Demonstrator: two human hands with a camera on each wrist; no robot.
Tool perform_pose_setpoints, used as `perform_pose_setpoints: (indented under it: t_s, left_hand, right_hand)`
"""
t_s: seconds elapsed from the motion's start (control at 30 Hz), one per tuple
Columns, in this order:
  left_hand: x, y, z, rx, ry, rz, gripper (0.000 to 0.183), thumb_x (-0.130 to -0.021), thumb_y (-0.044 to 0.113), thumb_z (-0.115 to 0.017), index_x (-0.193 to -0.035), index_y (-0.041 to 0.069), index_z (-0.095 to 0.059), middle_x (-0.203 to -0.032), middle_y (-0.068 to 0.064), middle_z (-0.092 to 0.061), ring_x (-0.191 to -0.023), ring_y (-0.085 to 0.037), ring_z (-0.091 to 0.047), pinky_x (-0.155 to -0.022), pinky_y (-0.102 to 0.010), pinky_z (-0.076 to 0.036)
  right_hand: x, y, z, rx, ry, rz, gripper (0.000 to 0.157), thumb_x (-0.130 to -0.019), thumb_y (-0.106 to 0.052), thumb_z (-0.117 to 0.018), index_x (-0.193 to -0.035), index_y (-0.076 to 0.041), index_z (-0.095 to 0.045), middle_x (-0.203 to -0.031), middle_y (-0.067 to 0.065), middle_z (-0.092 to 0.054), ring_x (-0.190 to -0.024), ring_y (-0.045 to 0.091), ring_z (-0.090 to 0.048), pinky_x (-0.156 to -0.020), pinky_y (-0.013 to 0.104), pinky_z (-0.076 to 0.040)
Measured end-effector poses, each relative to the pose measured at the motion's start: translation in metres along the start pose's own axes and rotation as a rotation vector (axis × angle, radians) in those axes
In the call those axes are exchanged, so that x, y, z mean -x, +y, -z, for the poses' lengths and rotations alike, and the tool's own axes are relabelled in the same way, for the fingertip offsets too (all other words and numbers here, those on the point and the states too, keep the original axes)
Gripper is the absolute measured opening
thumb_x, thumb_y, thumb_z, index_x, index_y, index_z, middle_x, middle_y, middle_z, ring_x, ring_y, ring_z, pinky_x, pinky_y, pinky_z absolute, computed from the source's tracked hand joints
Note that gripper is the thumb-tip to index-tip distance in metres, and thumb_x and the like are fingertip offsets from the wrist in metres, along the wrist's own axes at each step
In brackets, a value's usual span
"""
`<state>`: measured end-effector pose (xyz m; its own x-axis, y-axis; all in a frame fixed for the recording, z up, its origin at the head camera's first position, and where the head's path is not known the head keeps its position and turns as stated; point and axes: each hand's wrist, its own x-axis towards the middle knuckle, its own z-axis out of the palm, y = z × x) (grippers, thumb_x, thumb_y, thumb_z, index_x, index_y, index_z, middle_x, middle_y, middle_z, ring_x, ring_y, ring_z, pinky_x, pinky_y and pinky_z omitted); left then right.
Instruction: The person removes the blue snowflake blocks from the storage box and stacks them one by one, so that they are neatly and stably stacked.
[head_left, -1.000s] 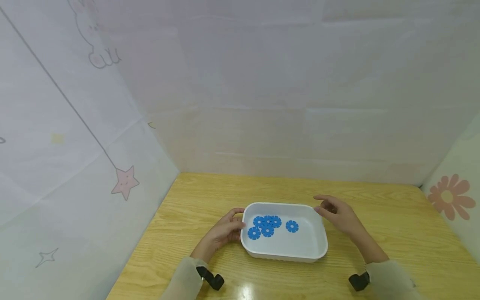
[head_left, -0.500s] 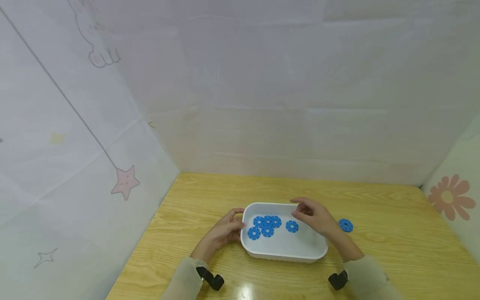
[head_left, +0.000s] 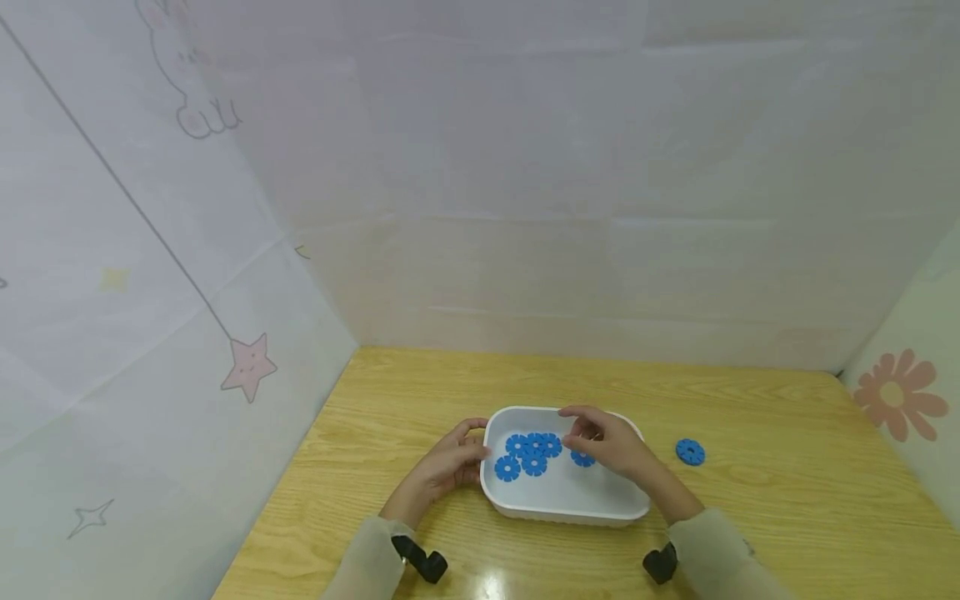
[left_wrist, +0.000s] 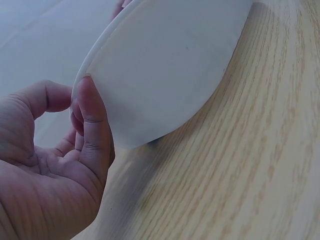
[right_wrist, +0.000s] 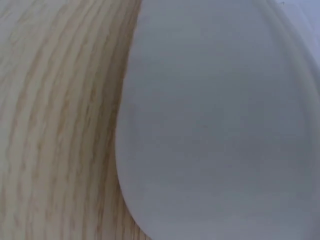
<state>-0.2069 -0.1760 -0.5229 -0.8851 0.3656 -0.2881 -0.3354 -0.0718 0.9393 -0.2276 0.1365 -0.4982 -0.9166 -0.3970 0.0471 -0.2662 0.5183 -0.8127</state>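
- Gripping the tray [head_left: 581, 498] at its left end with the left hand [head_left: 447, 463], with fingers curled at the rim.
- Hovering over the tray with the right hand [head_left: 613, 442], held loose, with thumb and index finger spread apart.
- Partly covering a lone disc [head_left: 585, 461] there, blue like the rest; cannot tell whether touching it.
- Showing five more discs [head_left: 528, 455] clustered inside the tray, toward its left end, touching or overlapping.
- Showing another disc [head_left: 690, 457] on the table [head_left: 787, 483], right of the tray.
- Wearing pale sleeves [head_left: 366, 560], with a black device [head_left: 432, 568] at each wrist.
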Motion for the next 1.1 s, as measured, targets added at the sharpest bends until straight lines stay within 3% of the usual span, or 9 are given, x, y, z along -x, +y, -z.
perform_pose_setpoints:
  t_s: [0.2,0.43,0.77,1.1]
  left_hand:
    - [-0.001,0.0,0.0,0.006,-0.012,-0.002,0.061,-0.093,0.001,-0.059,-0.148,0.006,-0.034,-0.107,-0.014,-0.065,-0.072,-0.014,-0.065,-0.06,-0.025,-0.057]
    - [0.0,0.002,-0.001,0.011,-0.014,-0.002,0.061,-0.092,0.001,-0.059,-0.148,0.006,-0.033,-0.112,-0.018,-0.064,-0.074,-0.015,-0.065,-0.06,-0.026,-0.057]
    - [-0.002,0.0,-0.001,-0.007,0.0,0.001,0.061,-0.092,0.003,-0.06,-0.148,0.006,-0.035,-0.113,-0.019,-0.065,-0.077,-0.017,-0.066,-0.062,-0.027,-0.058]
    - [-0.001,0.0,0.0,-0.012,0.008,0.007,0.063,-0.091,0.004,-0.063,-0.148,0.008,-0.035,-0.113,-0.017,-0.065,-0.076,-0.016,-0.065,-0.062,-0.027,-0.057]
  right_hand:
    - [-0.005,0.0,-0.006,0.018,-0.04,0.05,0.048,-0.092,-0.033,-0.075,-0.135,-0.015,-0.064,-0.089,-0.005,-0.063,-0.079,0.015,-0.058,-0.065,0.023,-0.051]
    - [-0.009,0.0,-0.017,0.044,-0.087,0.067,0.046,-0.092,-0.033,-0.075,-0.134,-0.018,-0.064,-0.091,-0.007,-0.062,-0.082,0.014,-0.057,-0.07,0.024,-0.051]
    - [-0.011,0.002,-0.028,0.056,-0.138,0.118,0.046,-0.09,-0.027,-0.077,-0.13,-0.007,-0.065,-0.09,-0.004,-0.062,-0.079,0.01,-0.056,-0.069,0.023,-0.05]
    - [-0.016,0.003,-0.039,0.115,-0.201,0.095,0.044,-0.087,-0.022,-0.08,-0.128,-0.009,-0.067,-0.086,-0.006,-0.061,-0.077,0.011,-0.054,-0.067,0.023,-0.048]
